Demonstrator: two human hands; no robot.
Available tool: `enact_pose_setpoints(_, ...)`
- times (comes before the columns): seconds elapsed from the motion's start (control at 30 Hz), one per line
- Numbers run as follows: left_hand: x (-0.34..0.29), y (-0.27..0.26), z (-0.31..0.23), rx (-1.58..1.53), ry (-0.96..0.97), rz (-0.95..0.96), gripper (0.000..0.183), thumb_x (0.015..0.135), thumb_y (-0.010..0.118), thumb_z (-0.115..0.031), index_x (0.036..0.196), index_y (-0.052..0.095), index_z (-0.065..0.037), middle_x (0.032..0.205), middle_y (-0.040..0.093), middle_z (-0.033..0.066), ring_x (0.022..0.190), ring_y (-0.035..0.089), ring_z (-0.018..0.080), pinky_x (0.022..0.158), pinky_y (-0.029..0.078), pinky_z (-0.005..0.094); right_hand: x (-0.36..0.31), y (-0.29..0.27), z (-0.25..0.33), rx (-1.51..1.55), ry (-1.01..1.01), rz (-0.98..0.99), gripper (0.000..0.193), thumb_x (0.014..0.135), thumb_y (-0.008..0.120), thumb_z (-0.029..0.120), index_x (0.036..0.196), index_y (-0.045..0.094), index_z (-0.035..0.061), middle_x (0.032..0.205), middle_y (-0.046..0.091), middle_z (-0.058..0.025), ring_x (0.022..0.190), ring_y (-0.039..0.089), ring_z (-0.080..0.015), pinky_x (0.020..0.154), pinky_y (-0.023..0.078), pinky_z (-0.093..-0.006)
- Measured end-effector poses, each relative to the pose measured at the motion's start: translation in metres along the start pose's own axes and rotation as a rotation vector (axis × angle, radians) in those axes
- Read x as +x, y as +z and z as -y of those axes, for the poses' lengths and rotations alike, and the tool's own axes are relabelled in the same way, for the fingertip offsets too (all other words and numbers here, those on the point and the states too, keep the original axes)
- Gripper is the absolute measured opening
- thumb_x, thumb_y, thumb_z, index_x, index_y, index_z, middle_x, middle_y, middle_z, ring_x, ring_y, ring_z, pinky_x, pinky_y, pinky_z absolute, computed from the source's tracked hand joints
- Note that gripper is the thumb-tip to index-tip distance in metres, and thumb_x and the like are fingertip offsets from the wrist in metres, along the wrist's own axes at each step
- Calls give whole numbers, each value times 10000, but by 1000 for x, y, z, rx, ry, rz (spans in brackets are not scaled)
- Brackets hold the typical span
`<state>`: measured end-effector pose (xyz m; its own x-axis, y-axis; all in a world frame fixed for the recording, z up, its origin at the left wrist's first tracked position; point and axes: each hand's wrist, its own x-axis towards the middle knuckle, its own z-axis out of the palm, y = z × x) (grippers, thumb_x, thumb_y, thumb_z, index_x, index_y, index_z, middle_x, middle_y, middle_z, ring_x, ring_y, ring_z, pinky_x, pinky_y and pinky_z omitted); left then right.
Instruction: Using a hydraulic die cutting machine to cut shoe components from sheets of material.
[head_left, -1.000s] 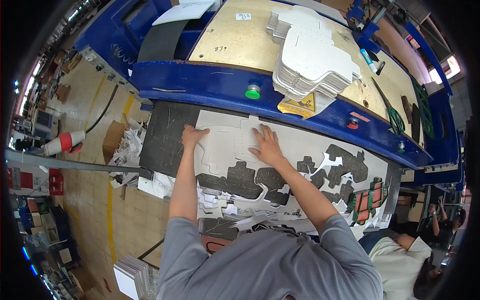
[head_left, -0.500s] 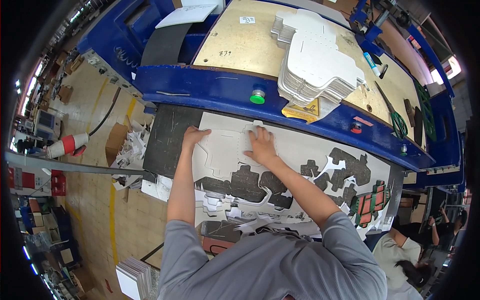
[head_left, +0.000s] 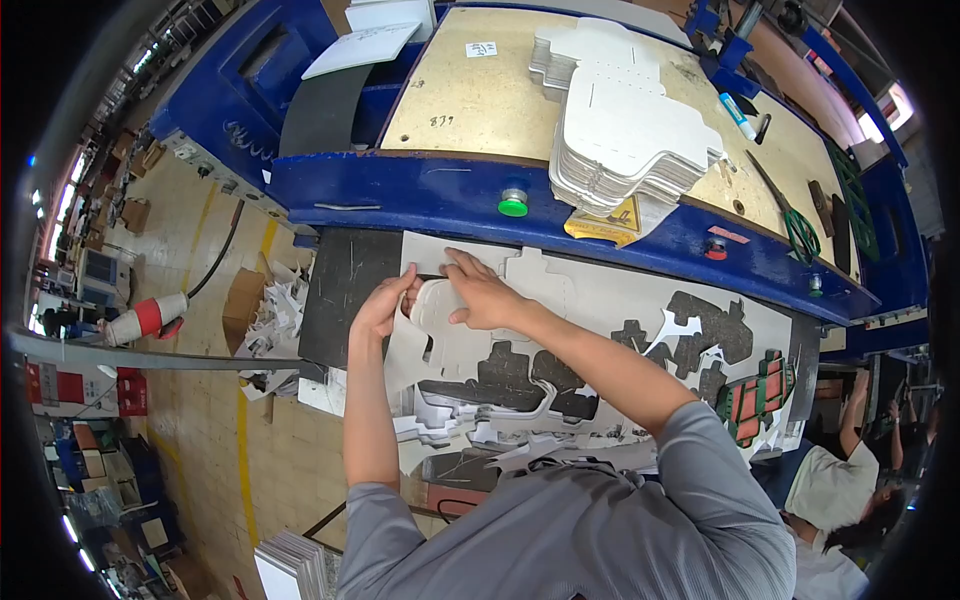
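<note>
Blue machinery [head_left: 400,182] stands behind a black board [head_left: 338,285]; near the board's left edge, the left hand [head_left: 380,306] grips a partly raised white panel [head_left: 432,311], the right hand [head_left: 484,298] spread over it. Uneven pulling could tear any uncut corner.

Bright middle, black curved edges.

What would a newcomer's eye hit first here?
Likely the thick white stack on the tan board, above centre. Next, the left hand and right hand, close together at the left part of the pale sheet. Then the red-and-green block near the sheet's right end.
</note>
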<state>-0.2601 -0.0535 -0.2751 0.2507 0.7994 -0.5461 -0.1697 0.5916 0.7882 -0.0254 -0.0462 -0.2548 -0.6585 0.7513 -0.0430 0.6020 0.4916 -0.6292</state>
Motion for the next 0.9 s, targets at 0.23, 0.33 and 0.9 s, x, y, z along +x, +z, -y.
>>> enact_pose_setpoints(0.23,-9,12,-3,342,-26,-219,423,949,513,-442,813,587,-49,590,600,60,447,561,139,457,436,247,-75,-69,46,83,-160,43,345,755,737,219,967,547,25,923,583,-164,872,592,-366,756,459,-445)
enact_pose_setpoints(0.33,10,-1,18,381,-7,-327,472,951,508,-441,951,625,16,816,676,124,659,664,190,581,507,279,-124,-86,62,250,-166,-205,287,776,730,197,911,539,31,811,592,-139,768,603,-339,693,472,-413)
enact_pose_setpoints(0.9,-76,335,35,795,920,-104,425,783,748,-323,1044,608,-17,924,648,181,840,645,319,707,513,336,-269,-146,-12,1362,168,-1691,439,906,607,266,1266,463,60,1171,578,-44,1073,550,-171,966,402,-352)
